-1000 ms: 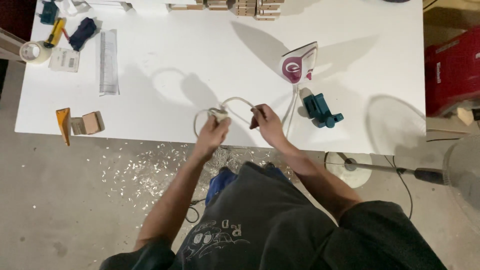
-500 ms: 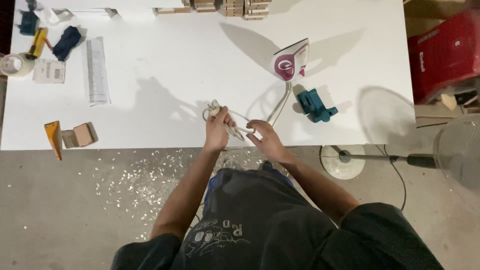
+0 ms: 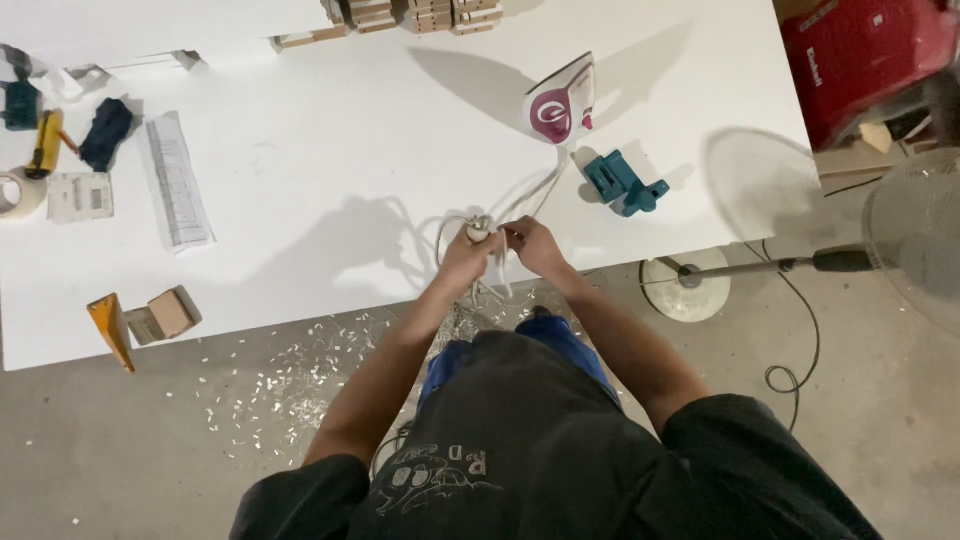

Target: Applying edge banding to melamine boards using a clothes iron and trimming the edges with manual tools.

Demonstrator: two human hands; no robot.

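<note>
A white and magenta clothes iron (image 3: 560, 100) stands upright on the white table (image 3: 330, 170). Its white cord (image 3: 540, 190) runs down to the table's near edge, where it is gathered into loops. My left hand (image 3: 468, 256) grips the looped bundle of cord (image 3: 478, 230). My right hand (image 3: 530, 245) holds a strand of the same cord right beside it, the two hands almost touching. A loose end of cord hangs below the table edge between my hands.
A teal tool (image 3: 622, 184) lies right of the cord. At the table's left are a folded paper sheet (image 3: 178, 182), tape roll (image 3: 18, 192), yellow tool (image 3: 46, 142) and small wooden blocks (image 3: 165, 315). A fan stand (image 3: 690, 285) and red crate (image 3: 870, 60) sit to the right. Wood chips litter the floor.
My hands came together at the table edge and the wide cord loop has been drawn into a tight bundle. The camera view shifted slightly.
</note>
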